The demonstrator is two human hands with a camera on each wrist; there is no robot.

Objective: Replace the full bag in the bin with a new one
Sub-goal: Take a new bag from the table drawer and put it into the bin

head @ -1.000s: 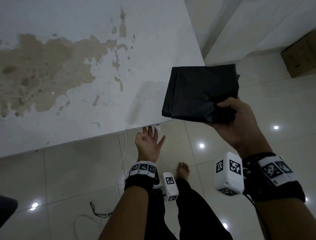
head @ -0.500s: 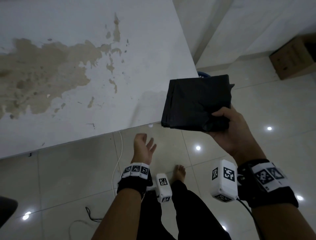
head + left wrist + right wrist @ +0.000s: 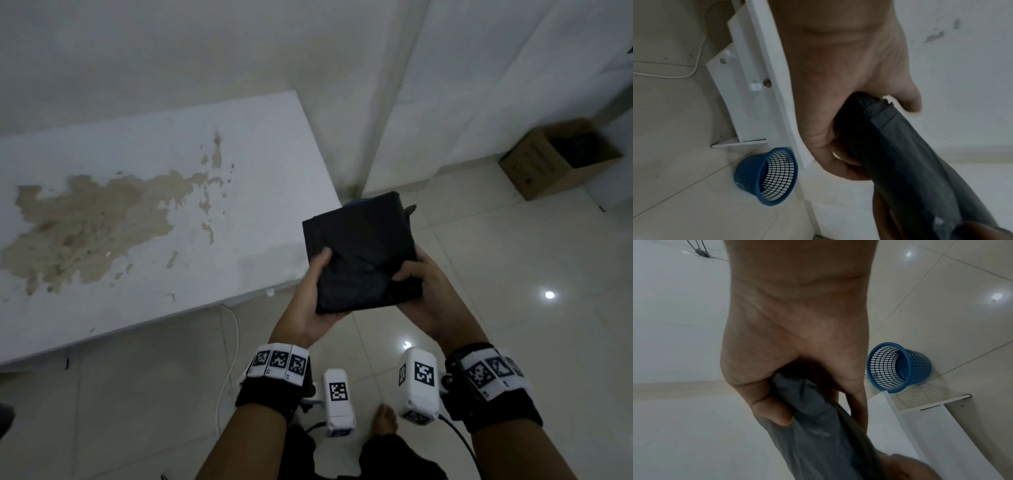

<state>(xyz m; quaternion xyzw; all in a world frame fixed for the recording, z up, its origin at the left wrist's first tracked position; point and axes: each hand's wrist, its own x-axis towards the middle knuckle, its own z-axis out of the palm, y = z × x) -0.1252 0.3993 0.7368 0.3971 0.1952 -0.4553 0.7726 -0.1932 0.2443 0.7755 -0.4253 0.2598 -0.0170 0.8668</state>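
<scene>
The bag (image 3: 359, 253), black thin plastic folded into a flat, slightly crumpled square, is being held in the air by its near edge, off the table's right corner. The bin (image 3: 766, 177), a blue mesh basket holding nothing, is standing upright on the tiled floor beside the table's leg.
</scene>
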